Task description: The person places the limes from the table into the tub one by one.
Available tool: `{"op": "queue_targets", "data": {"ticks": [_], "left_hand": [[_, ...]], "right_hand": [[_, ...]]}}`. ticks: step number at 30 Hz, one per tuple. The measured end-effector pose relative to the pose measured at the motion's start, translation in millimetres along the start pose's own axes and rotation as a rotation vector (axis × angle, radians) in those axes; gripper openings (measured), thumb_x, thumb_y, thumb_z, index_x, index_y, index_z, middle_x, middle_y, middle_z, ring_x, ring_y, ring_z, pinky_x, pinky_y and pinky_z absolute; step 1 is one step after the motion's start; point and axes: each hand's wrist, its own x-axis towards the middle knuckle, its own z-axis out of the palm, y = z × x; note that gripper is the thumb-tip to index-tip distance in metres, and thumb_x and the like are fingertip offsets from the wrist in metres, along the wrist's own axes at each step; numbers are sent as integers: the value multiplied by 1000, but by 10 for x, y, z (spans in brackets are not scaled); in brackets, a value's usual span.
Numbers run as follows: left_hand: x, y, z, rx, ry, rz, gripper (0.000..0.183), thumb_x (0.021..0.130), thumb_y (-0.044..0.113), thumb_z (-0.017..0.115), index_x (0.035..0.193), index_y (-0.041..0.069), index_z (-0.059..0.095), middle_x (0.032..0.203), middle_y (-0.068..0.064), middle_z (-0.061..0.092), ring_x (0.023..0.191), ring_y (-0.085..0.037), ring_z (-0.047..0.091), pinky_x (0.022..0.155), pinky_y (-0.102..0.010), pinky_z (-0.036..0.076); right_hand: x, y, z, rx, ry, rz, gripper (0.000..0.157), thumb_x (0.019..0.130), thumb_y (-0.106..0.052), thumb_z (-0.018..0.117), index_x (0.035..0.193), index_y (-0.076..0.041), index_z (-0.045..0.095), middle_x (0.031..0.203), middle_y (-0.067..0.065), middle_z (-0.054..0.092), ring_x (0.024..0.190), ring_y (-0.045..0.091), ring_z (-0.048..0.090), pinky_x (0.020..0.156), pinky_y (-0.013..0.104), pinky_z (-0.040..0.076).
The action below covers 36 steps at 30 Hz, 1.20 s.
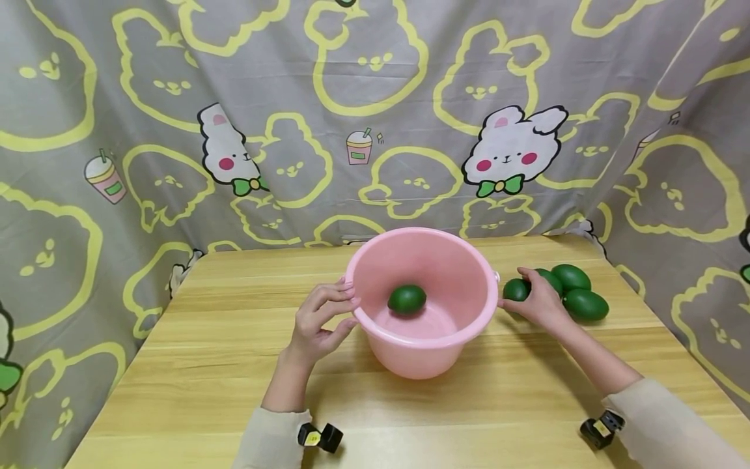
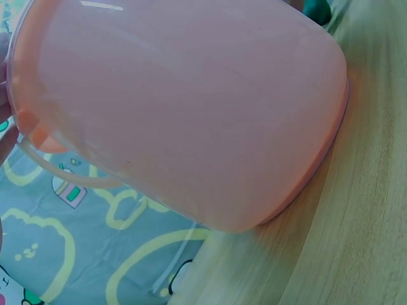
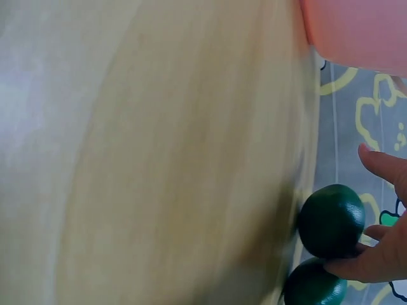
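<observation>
A pink bucket (image 1: 418, 355) stands upright on the wooden table, with one smooth, dark green oval fruit (image 1: 407, 299) lying inside. My left hand (image 1: 319, 322) holds the bucket's left rim, fingertips over the edge and thumb lower on the outside. To the right of the bucket, my right hand (image 1: 541, 303) reaches around the nearest green fruit (image 3: 332, 219) of a small group. In the right wrist view, a fingertip is at that fruit's lower side, while the thumb (image 3: 381, 164) stands apart from it.
Several more green fruits (image 1: 586, 305) lie beyond my right hand on the table (image 1: 193, 365). A white handle (image 2: 70, 173) hangs at the bucket's rim. Grey curtains (image 1: 398, 71) with yellow cartoon outlines enclose the table's back and sides.
</observation>
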Motion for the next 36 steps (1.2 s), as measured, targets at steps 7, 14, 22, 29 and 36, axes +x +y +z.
{"op": "queue_targets", "data": {"ticks": [7, 14, 22, 29, 36], "left_hand": [[3, 9, 12, 9, 1, 5, 25, 90, 17, 66, 89, -8, 69, 89, -21, 62, 94, -32, 62, 95, -41, 55], [11, 6, 15, -4, -3, -7, 24, 89, 16, 66, 89, -8, 69, 89, -21, 63, 95, -31, 62, 96, -41, 55], [13, 2, 12, -41, 3, -11, 32, 84, 22, 72, 92, -9, 69, 89, -22, 61, 98, -32, 62, 96, -45, 54], [5, 9, 3, -44, 8, -24, 33, 83, 22, 73, 92, -9, 69, 90, -22, 62, 99, -31, 62, 98, -45, 53], [7, 8, -1, -40, 6, -23, 32, 83, 23, 73, 92, -8, 69, 90, -22, 62, 99, -31, 62, 97, -44, 53]], "right_hand": [[18, 94, 81, -34, -39, 21, 92, 75, -31, 79, 139, 11, 29, 134, 38, 38, 119, 54, 40, 94, 67, 43], [27, 160, 117, -46, -64, 5, 96, 74, -34, 81, 142, 7, 27, 133, 37, 40, 115, 54, 44, 88, 66, 47], [95, 306, 181, -36, -65, -36, 92, 73, -38, 81, 141, 1, 34, 132, 34, 45, 115, 53, 46, 89, 66, 46], [117, 420, 200, 4, -65, -18, 95, 69, -44, 82, 141, -2, 36, 131, 32, 47, 116, 50, 47, 91, 65, 46], [82, 472, 271, 99, -14, 7, 91, 71, -42, 82, 139, -1, 38, 132, 30, 46, 119, 46, 45, 95, 63, 43]]}}
